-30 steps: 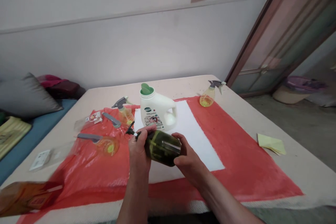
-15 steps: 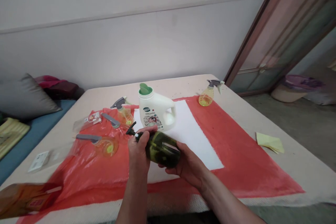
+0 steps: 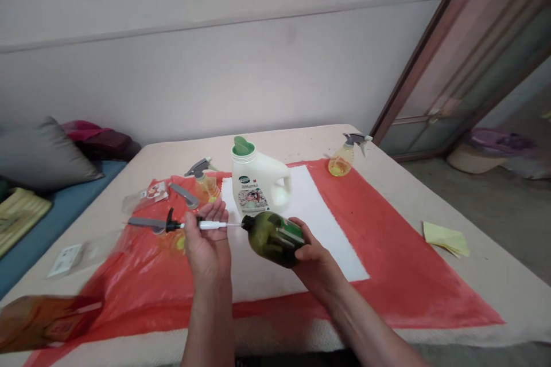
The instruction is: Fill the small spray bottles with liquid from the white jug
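Note:
My right hand (image 3: pixel 313 252) is closed round the base of a dark green bottle (image 3: pixel 272 239), which lies tilted with its black neck toward the left. In my left hand (image 3: pixel 209 243) is a pump head (image 3: pixel 212 224) with a black nozzle and a white shaft. Its thin clear tube still reaches into the bottle's mouth. Just behind both hands stands a white jug (image 3: pixel 253 183) with a green open mouth and a side handle. To the left of my left hand, partly hidden, a spray bottle (image 3: pixel 148 223) with a grey trigger lies on the red sheet.
A red plastic sheet (image 3: pixel 413 275) and white paper (image 3: pixel 331 246) cover the table's middle. Spray bottles stand at the right (image 3: pixel 342 161) and left (image 3: pixel 206 182). Yellow notes (image 3: pixel 445 238) lie at the right edge, an orange-brown bag (image 3: pixel 47 321) at the front left.
The pump head has been drawn out of the bottle's neck to the left by my left hand. My right hand has kept hold of the bottle.

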A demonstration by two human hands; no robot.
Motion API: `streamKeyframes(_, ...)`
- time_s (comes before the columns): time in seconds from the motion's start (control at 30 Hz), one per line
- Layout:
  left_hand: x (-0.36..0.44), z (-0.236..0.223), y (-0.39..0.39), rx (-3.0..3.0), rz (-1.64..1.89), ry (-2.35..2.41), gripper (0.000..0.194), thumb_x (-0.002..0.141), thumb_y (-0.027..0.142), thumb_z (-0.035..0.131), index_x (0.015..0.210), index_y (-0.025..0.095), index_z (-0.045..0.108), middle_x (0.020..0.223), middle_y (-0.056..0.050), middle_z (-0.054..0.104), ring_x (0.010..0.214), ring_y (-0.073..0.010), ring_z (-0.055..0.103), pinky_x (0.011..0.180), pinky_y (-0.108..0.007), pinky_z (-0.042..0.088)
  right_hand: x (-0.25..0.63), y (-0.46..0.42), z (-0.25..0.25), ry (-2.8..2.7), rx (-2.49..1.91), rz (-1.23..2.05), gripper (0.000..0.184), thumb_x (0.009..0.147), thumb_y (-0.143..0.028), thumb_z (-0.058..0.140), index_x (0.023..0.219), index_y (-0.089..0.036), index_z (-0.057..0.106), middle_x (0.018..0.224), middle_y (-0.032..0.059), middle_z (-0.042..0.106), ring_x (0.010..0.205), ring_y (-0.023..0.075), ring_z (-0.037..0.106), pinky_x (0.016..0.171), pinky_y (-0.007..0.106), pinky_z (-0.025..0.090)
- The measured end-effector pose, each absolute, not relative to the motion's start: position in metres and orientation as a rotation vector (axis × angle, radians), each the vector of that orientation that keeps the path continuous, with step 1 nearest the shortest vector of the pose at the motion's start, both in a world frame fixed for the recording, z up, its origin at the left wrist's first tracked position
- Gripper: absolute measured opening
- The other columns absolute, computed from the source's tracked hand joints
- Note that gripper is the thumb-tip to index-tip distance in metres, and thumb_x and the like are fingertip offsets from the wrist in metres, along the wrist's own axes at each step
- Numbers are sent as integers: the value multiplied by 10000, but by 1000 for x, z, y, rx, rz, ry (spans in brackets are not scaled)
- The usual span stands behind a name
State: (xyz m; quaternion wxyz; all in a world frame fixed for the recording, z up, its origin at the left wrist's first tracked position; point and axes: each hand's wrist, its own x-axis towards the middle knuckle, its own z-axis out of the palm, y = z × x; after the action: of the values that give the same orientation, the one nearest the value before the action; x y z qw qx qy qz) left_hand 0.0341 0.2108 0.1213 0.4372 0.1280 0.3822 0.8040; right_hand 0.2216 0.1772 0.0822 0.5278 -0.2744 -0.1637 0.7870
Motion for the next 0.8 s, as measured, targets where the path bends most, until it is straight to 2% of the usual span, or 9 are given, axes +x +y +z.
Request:
streamKeyframes(0.23,13,131,212,145,2102,1039,557,853,702,499,841,170,662,939,-111,721,1075,-233,666,889,-316,569,235,184,87,-245,-644,1870,596,657,-333,684,1248,-322,610,1143,45,710,1007,254,626,853,406,465)
streamKeyframes(0.37,11,129,213,125,2057,1026,560,857,702,491,835,172,673,958,-118,726,1099,-250,659,876,-325,582,247,204,115,-375,-622,1722,530,712,-339,684,1238,-317,630,1194,45,701,1060,253,621,880,417,483)
streamKeyframes(0.47,12,129,213,85,2007,993,558,892,664,470,845,155,694,1005,-128,733,1063,-228,677,843,-293,587,255,231,146,-526,-645,1630,446,718,-337,689,1161,-301,661,1216,39,692,1065,252,622,851,406,505)
streamKeyframes(0.6,12,133,213,33,1994,986,544,930,607,446,834,139,707,978,-127,741,962,-195,705,785,-262,592,260,276,185,-760,-731,1531,365,678,-302,714,1039,-279,669,1124,18,703,954,229,635,745,358,524)
streamKeyframes(0.8,7,135,214,-30,1983,979,528,948,567,429,814,134,700,943,-134,745,898,-188,715,731,-253,594,260,323,226,-1116,-919,1419,428,666,-334,708,1086,-277,643,1136,26,679,957,214,624,697,305,506)
